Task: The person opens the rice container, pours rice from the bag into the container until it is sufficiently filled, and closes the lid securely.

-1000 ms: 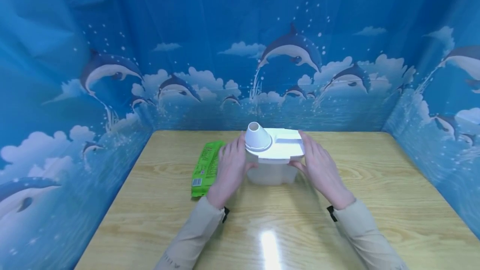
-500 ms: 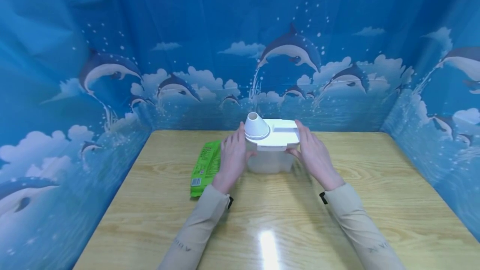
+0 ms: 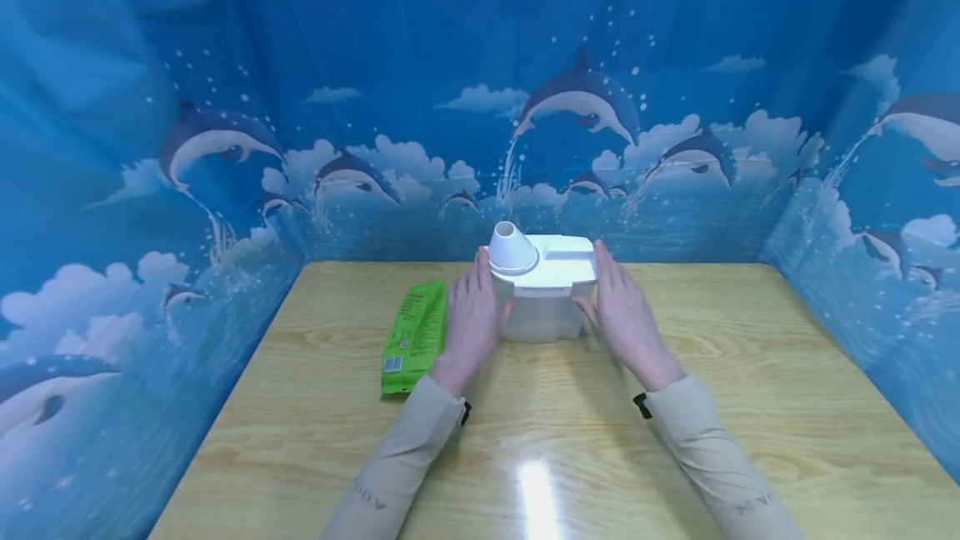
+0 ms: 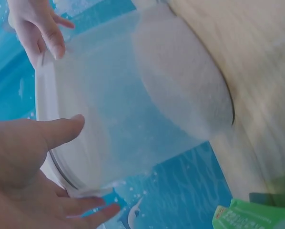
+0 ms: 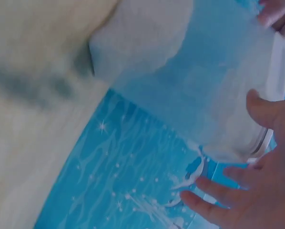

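Observation:
A translucent plastic container (image 3: pixel 542 321) stands upright on the table. Its white lid (image 3: pixel 555 276) carries a white cone (image 3: pixel 512 250) with an open top on the left and a recessed strip on the right. My left hand (image 3: pixel 474 319) is at the container's left side, thumb toward its front and fingers extended along the lid's edge. On the opposite side, my right hand (image 3: pixel 627 319) mirrors it; the right wrist view shows its fingers (image 5: pixel 218 195) spread apart and the thumb over the container's wall. Frosted walls blur the inside.
A green printed packet (image 3: pixel 412 336) lies just left of my left hand. The wooden table (image 3: pixel 750 407) meets a blue curtain (image 3: pixel 420 107) with dolphins at the back and both sides. A bright reflection shows on the table in front.
Both hands and the container have moved away from me, toward the back of the table. In the last half second the fingers have straightened. The green packet has stayed in place.

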Tool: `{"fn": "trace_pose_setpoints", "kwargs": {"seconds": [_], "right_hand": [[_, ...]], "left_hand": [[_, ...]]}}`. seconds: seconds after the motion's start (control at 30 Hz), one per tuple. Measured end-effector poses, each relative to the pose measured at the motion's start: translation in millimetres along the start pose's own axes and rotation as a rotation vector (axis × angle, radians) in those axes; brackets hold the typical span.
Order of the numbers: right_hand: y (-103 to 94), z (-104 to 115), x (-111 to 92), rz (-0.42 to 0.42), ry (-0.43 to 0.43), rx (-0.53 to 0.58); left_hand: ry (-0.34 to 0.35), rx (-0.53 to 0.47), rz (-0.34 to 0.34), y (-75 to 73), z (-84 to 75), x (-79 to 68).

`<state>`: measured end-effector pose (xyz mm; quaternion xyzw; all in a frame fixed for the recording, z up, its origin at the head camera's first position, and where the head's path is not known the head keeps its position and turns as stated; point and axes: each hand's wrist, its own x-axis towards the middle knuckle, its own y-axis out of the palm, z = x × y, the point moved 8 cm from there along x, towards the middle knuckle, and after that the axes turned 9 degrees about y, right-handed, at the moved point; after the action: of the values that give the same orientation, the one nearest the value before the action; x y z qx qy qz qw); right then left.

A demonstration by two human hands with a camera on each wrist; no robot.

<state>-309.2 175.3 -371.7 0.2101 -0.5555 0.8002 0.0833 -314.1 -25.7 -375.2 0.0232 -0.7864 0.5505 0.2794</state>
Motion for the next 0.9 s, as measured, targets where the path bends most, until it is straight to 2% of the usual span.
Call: {"fn": "trace_pose_setpoints", "kwargs": {"seconds": [0.13, 0.27, 0.37, 0.57, 0.73, 0.9], "right_hand": [[3.2, 8.5, -20.8, -0.027, -0.023, -0.041], [7.4, 13.4, -42.0, -0.043, -0.007, -0.066], [13.9, 13.8, -57.8, 0.009, 0.035, -0.077], [28.5, 14.3, -82.0, 0.177, 0.096, -0.09], [31.6, 15.1, -87.3, 0.221, 0.11, -0.094], [31.2, 16.5, -86.3, 0.227, 0.115, -0.103]], "left_hand": [[0.034, 0.044, -0.025, 0.1, -8.3, -14.6], [0.059, 0.087, 0.022, 3.4, -16.0, -32.7], [0.094, 0.111, 0.072, 7.3, -21.4, -46.6], [0.173, 0.181, 0.206, 18.5, -30.4, -72.0], [0.178, 0.211, 0.271, 25.9, -29.3, -80.6], [0.168, 0.233, 0.258, 22.8, -22.9, -81.0]]}}
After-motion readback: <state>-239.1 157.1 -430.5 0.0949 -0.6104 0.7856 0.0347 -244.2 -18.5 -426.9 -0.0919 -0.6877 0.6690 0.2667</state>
